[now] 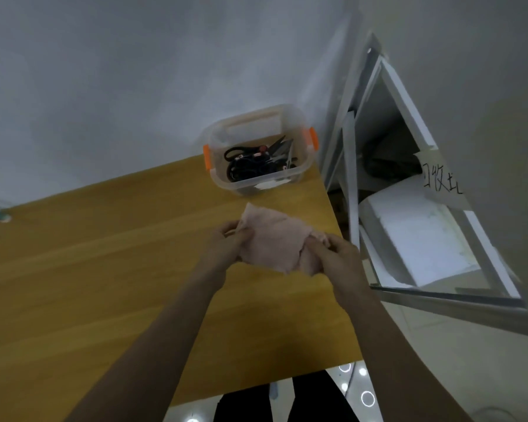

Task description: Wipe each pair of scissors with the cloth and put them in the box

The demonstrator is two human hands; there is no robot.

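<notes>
Cloth (279, 242) is held just above the bench (104, 269), stretched between both hands. Left hand (224, 243) pinches its left edge, fingers curled round the fabric; right hand (337, 254) grips the bunched right end the same way. We see no scissors in either hand and none loose on the bench.

Scissors (256, 161) are all in the box (223, 181), which sits at the far right corner of the bench, lid off. Black handles lie to the left, blades point right and slightly far, so the long axis runs roughly left-right across the box. Exact count unclear, they overlap.

We judge the task near done, or between pairs if more sit out of view.

Risks from here:
- Box is close to the right bench edge. A nudge from the right forearm while dropping the cloth could push it off.
- Blade tips lean up against the right wall of the box. Reaching in blind means a cut.
- Cloth is loosely bunched on the right. If we wipe another pair with it like this, a blade can slice through the fold into the fingers.
- Frame is motion-blurred, so we can't tell whether anything is wrapped inside the cloth.
</notes>
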